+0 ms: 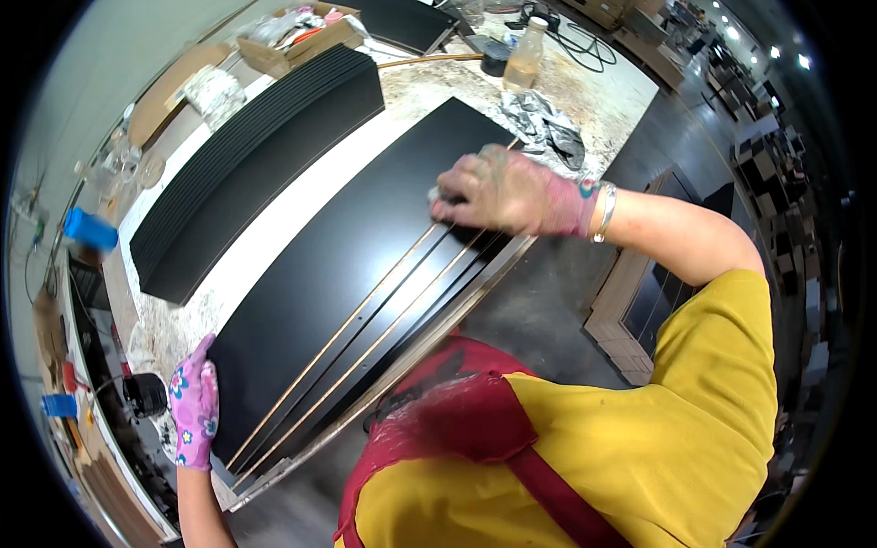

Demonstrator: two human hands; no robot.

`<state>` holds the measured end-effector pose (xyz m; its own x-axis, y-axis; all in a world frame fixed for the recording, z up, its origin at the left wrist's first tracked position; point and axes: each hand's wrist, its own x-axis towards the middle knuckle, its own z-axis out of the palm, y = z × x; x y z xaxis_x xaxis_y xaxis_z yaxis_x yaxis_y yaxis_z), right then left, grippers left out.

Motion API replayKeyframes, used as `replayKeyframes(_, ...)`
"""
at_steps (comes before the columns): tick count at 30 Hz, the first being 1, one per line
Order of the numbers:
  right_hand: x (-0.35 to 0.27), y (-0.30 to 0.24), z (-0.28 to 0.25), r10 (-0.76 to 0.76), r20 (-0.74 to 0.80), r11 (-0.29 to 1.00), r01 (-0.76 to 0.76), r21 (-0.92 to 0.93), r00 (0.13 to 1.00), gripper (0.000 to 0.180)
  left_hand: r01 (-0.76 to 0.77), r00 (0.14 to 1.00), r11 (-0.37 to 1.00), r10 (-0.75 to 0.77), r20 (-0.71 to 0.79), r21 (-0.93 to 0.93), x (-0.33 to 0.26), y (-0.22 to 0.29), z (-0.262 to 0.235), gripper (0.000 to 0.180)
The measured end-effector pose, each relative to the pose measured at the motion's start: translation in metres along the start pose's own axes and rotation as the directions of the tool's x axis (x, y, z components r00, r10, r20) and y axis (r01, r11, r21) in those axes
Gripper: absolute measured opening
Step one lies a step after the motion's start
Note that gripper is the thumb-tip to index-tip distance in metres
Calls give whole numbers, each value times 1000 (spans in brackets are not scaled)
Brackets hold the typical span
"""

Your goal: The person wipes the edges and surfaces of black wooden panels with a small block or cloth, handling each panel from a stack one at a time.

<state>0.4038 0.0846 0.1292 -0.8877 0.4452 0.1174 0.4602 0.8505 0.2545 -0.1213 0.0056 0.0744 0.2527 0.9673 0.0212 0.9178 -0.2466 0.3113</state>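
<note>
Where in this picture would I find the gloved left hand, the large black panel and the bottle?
Gloved left hand (195,404): head view, middle of its flower-patterned back.
Large black panel (336,274): head view, middle of its upper face.
Bottle (523,67): head view, on its body.

a panel (320,265) lies mid-frame on the workbench (617,78), left hand (194,416) at its lower-left end, right hand (502,192) at its upper-right part; behind it, upper left, sits a panel stack (274,151).
</note>
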Motion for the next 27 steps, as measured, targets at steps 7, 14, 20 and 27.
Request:
replayKeyframes(7,-80,82,23,227,10,963,-223,-152,974,16,9,1000,994,-6,-22,106,-4,-1,6,39)
replayKeyframes(14,-116,124,26,698,80,713,-701,19,712,29,1,1000,969,-7,23,246,-2,10,-8,47)
replayKeyframes(20,54,44,2,449,-9,723,-357,592,894,35,89,969,966,-28,-244,242,13,88,11,67)
replayKeyframes(27,283,-158,-30,-256,-371,607,447,657,893,32,198,957,974,-167,-237,114,19,100,69,67)
